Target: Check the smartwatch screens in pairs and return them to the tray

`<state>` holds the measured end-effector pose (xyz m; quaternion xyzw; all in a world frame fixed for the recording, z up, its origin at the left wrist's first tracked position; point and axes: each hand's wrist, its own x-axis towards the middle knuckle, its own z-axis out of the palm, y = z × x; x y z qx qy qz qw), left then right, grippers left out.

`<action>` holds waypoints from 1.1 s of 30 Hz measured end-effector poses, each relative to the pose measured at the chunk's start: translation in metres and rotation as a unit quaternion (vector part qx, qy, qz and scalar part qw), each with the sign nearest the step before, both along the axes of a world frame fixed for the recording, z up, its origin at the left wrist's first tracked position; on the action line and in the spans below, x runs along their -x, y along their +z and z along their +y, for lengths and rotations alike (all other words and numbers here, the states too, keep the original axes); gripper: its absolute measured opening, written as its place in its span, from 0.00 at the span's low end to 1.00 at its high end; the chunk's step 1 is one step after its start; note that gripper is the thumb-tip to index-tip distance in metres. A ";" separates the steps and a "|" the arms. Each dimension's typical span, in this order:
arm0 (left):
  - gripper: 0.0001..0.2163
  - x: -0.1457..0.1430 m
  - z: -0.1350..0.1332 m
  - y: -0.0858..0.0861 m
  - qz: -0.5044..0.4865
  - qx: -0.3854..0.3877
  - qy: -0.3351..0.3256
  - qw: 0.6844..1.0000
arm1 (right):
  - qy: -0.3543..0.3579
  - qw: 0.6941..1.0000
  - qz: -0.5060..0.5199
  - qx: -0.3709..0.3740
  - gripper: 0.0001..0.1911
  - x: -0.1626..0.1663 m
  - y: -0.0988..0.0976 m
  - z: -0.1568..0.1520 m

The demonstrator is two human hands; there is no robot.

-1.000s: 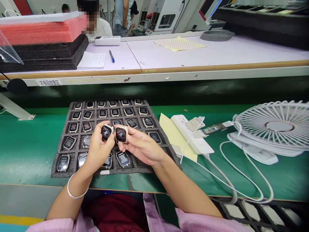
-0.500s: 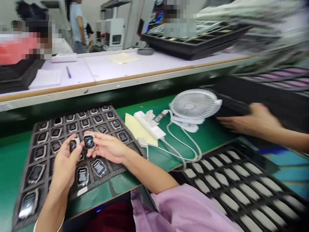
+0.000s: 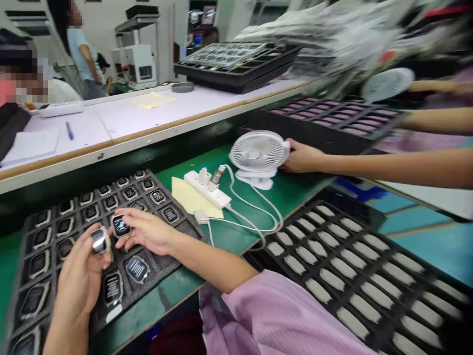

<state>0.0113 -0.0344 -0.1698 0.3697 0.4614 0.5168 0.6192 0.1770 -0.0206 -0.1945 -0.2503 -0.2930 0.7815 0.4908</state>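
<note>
My left hand [image 3: 78,276] is closed around a smartwatch case [image 3: 99,241], whose face catches a bright reflection. In the fingers of my right hand [image 3: 153,231] is a second smartwatch [image 3: 120,225] with its screen lit in colour. The two watches are held close together, a small gap apart. Both hands are above a dark grey foam tray [image 3: 186,234], where several more watches lie in square pockets, many showing lines of text. My left hand and forearm cover some of the pockets.
A co-worker's hand [image 3: 305,157] is at the right side of a white fan [image 3: 258,152]. A power strip [image 3: 207,189] with cables lies on yellow paper [image 3: 179,190]. To the right is a black tray [image 3: 254,256] of pale oblong pieces; behind it, a black tray [image 3: 314,130] of pinkish pieces.
The view has swung right, so most things sit further left. The watch in my left hand has tilted and now reflects light. The co-worker's hand has come to the fan's side.
</note>
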 end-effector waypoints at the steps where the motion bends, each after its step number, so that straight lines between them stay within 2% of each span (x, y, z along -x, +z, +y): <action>1: 0.26 0.000 -0.001 -0.001 0.004 -0.003 0.005 1.000 | -0.015 1.000 -0.010 0.007 0.18 0.000 0.002 -0.003; 4: 0.28 0.000 -0.006 -0.004 0.028 -0.009 0.003 1.000 | -0.029 0.998 -0.047 0.005 0.19 -0.001 0.005 -0.009; 9: 0.21 -0.001 -0.010 -0.005 0.009 -0.017 -0.005 1.000 | -0.064 0.992 -0.096 -0.054 0.19 0.000 0.004 -0.014; 12: 0.21 -0.001 -0.011 -0.005 0.010 -0.033 0.003 0.999 | -0.079 0.988 -0.116 -0.061 0.20 0.001 0.004 -0.016; 20: 0.22 0.002 -0.012 -0.008 0.047 -0.064 -0.025 0.997 | -0.065 0.985 -0.144 -0.066 0.20 0.000 0.003 -0.017; 33: 0.18 0.000 -0.012 -0.008 0.035 -0.067 -0.028 0.997 | -0.067 0.980 -0.166 -0.081 0.21 0.001 0.006 -0.019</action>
